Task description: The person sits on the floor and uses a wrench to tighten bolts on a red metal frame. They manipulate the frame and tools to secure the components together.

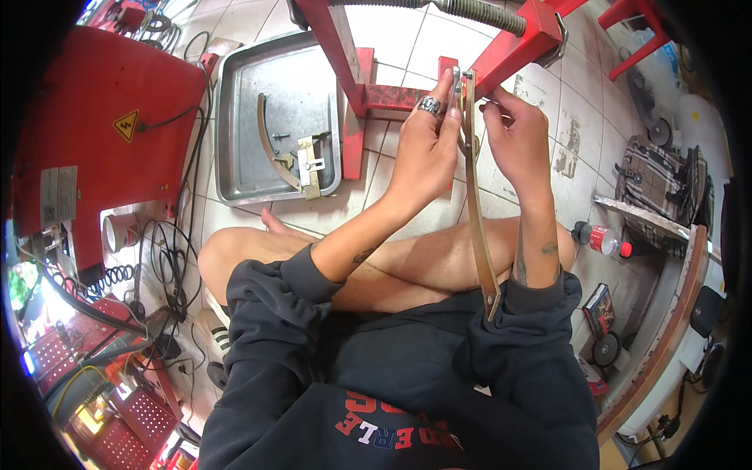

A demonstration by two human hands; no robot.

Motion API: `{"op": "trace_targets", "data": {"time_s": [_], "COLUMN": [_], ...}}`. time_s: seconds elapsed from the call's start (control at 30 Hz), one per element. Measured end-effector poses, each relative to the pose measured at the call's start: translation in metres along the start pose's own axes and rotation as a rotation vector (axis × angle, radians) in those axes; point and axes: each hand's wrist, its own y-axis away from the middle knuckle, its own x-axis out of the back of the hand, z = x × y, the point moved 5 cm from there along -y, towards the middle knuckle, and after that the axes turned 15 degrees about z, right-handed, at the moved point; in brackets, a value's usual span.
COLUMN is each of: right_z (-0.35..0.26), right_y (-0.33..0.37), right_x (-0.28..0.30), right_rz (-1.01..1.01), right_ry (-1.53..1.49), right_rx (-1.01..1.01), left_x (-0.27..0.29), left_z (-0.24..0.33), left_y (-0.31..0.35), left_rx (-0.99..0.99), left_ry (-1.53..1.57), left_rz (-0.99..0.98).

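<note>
Head view: the left hand is seen mostly closed, index finger stretched up and thumb tucked in, with a small silver piece apparently pinched along the index finger, probably to keep it tight against the work. The right hand is loosely curled, thumb and index tips brought up just beside the metal strip; whether anything is gripped there cannot be told. The strip, long, narrow and slightly bowed, is located between the two hands, its top at a corner of the red frame, its lower end over the lap beside the right sleeve. Top presumably steadied by the frame and fingers; whether it is fastened cannot be told. Both hands are set at the top end, likely because a small bolt is found there. Above, a threaded rod is carried by the frame. To the left, a metal tray is placed on the tiled floor, within easy reach; a curved bar, a bracket and loose bolts are kept in it, probably so nothing gets lost. Further left, a red cabinet is seen; far right, a bottle is left lying by the knee.
</note>
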Motion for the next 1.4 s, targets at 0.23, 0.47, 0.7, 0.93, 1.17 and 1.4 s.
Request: {"op": "trace_targets", "data": {"time_s": [0.23,0.47,0.7,0.93,1.17,1.4], "right_z": [0.000,0.003,-0.005,-0.004,-0.004,-0.007], "right_y": [0.001,0.001,0.001,0.002,0.001,0.003], "right_x": [-0.002,-0.001,-0.001,-0.003,-0.002,-0.003], "right_rz": [0.022,-0.012,-0.013,0.045,0.077,0.066], "right_ry": [0.020,0.100,0.097,0.055,0.066,0.049], "right_rx": [0.041,0.015,-0.007,0.042,0.094,0.058], "left_x": [-0.004,0.005,0.005,0.013,0.015,0.013], "left_z": [-0.007,0.001,0.004,0.000,-0.001,-0.003], "left_y": [-0.010,-0.022,-0.019,-0.018,-0.019,-0.013], "left_rx": [-0.073,-0.025,0.067,0.175,0.166,-0.114], "left_ry": [0.000,-0.159,-0.101,0.098,0.085,-0.259], "left_rz": [-0.088,-0.277,-0.468,-0.784,-0.801,-0.594]}}
